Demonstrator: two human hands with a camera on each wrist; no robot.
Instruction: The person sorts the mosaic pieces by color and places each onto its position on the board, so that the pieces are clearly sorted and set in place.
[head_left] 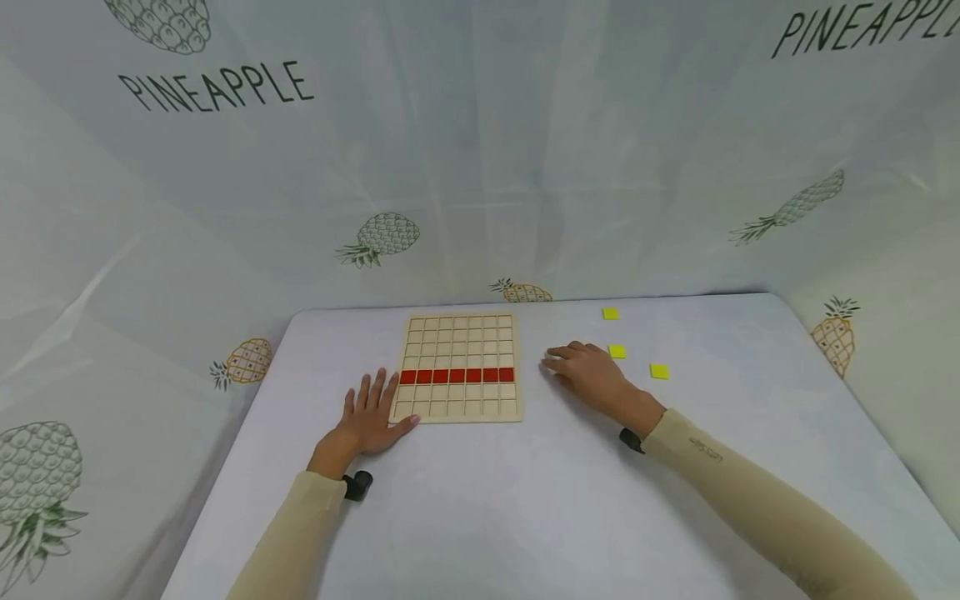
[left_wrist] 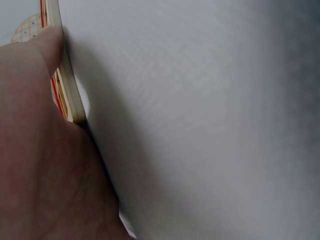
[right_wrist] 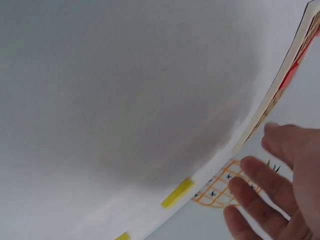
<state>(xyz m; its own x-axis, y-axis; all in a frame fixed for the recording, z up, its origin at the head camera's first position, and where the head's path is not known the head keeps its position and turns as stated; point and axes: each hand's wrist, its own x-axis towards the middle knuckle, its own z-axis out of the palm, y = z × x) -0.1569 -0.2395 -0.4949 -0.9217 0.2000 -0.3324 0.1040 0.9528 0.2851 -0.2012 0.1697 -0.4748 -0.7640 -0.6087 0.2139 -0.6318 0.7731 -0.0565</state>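
A pale wooden grid board (head_left: 457, 408) lies flat on the white table, one row of its cells filled with red squares (head_left: 457, 376). My left hand (head_left: 367, 425) spreads its fingers at the board's near left corner, with thumb and fingertips touching the frame; the left wrist view shows the board's side edge (left_wrist: 74, 95) against the hand. To the right of the board, apart from it, my right hand (head_left: 592, 375) hovers with loosely bent fingers. In the right wrist view nothing shows between those fingers (right_wrist: 260, 180).
Three yellow squares lie right of the board: one far back (head_left: 611, 314), one beside the right hand (head_left: 617, 352), one farther right (head_left: 659, 372). A white curtain (head_left: 450, 167) with pineapple prints hangs behind the table (head_left: 480, 517).
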